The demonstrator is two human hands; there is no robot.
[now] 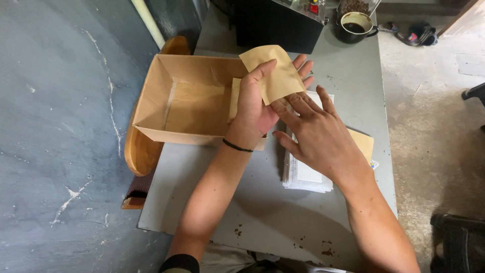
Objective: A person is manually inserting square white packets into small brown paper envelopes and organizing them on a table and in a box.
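Head view: left hand (255,108) fingers clamped on tan pouch (273,76), right hand (318,134) spread, half-hiding white stack (303,177).

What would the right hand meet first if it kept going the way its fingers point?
Probably the tan paper pouch in the left hand; the right hand points up-left at it, fingertips almost there, though depth is unclear.

Open box (194,101) left, clear tabletop (262,202) near.

Soft daylight, sharp centre

Even daylight fills the scene, brightest on the concrete floor (434,101) right of the grey table (283,202). The forearms cast soft shadows on that table. Focus is crisp, with slight wide-angle bending near the edges
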